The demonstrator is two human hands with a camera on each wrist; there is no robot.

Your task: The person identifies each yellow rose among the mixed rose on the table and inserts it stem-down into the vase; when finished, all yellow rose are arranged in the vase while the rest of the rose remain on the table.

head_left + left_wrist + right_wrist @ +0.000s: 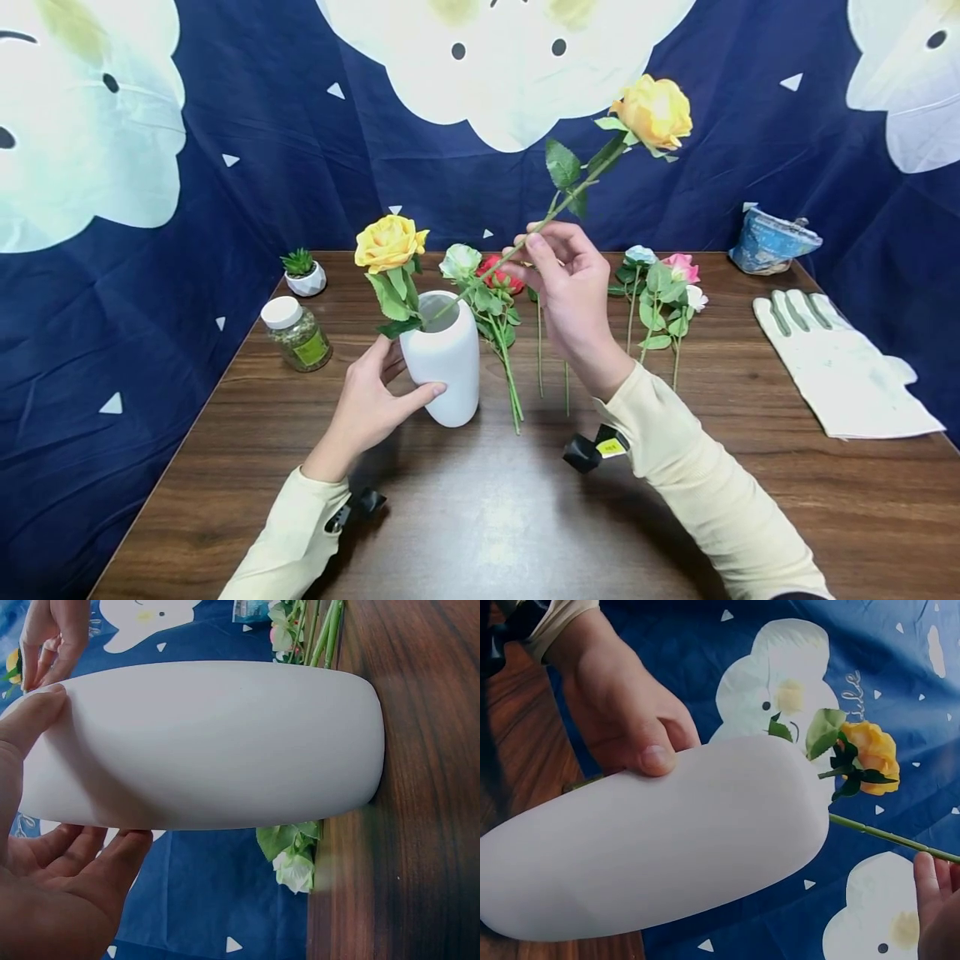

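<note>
A white vase (453, 375) stands on the wooden table, and my left hand (378, 400) grips its side, thumb across the front and fingers behind. One yellow rose (390, 243) rises from the left of the vase mouth with its leaves over the rim. Above and to the right, my right hand (573, 292) pinches the green stem of a second yellow rose (654, 112) between thumb and fingers. That stem slants down to the left, its lower end inside the mouth. In the right wrist view the vase (660, 847) hides part of the left hand's fingers.
Behind the vase lie a pale green rose (460, 262) and a red rose (501, 275). Further right are blue, pink (682, 267) and white flowers. White gloves (840, 367) and a blue pouch (772, 242) sit at right, a lidded jar (298, 333) and potted succulent (303, 273) at left.
</note>
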